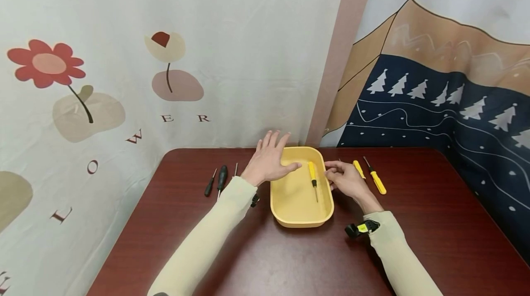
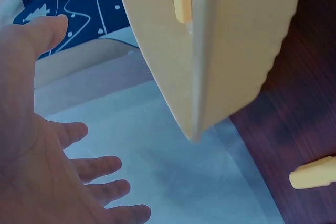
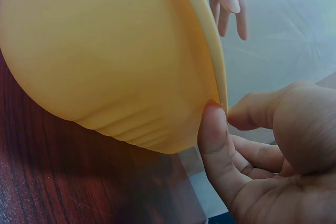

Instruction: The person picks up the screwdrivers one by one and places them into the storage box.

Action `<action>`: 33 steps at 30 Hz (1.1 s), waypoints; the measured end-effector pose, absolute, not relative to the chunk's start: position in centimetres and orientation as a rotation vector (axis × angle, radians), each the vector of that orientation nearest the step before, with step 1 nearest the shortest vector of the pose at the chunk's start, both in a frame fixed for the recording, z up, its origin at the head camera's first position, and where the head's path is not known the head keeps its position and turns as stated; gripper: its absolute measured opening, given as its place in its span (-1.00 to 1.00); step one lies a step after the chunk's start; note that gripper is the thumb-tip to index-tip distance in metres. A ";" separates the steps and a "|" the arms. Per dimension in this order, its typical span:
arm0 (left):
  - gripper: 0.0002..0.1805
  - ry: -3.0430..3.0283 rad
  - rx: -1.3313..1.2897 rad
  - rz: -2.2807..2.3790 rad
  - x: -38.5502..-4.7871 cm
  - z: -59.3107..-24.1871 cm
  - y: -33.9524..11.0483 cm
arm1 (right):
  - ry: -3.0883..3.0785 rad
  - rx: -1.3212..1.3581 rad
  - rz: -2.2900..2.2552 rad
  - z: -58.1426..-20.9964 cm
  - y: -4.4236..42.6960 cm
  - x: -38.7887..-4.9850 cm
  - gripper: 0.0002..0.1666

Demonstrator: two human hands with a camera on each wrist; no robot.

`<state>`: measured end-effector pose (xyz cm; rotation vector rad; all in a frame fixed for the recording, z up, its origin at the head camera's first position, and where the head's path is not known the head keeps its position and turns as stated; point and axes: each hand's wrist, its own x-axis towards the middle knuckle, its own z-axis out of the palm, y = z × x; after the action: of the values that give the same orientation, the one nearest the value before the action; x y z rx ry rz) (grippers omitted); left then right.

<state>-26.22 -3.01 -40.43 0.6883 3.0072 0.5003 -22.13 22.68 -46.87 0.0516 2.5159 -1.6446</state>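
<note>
A yellow plastic bin stands on the table with a yellow-handled screwdriver lying in it. My right hand is at the bin's right side; in the right wrist view its thumb and index finger pinch the bin's rim. Over the bin's left edge hovers my left hand, fingers spread and straight, holding nothing. The left wrist view shows that hand apart from the bin wall.
Left of the bin lie a small black screwdriver and a larger black-handled one, plus a shaft partly hidden by my left arm. To the right are yellow-handled screwdrivers, one partly behind my right hand. A printed curtain hangs behind the table.
</note>
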 end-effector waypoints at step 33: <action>0.03 3.129 0.470 0.540 -26.5 -42.0 -10.6 | 2.488 0.058 -1.661 -47.0 22.9 -22.3 -0.48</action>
<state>-26.53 -10.55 -41.97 0.4702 3.1291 0.5396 -22.26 22.89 -46.95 0.0579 2.4876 -1.6607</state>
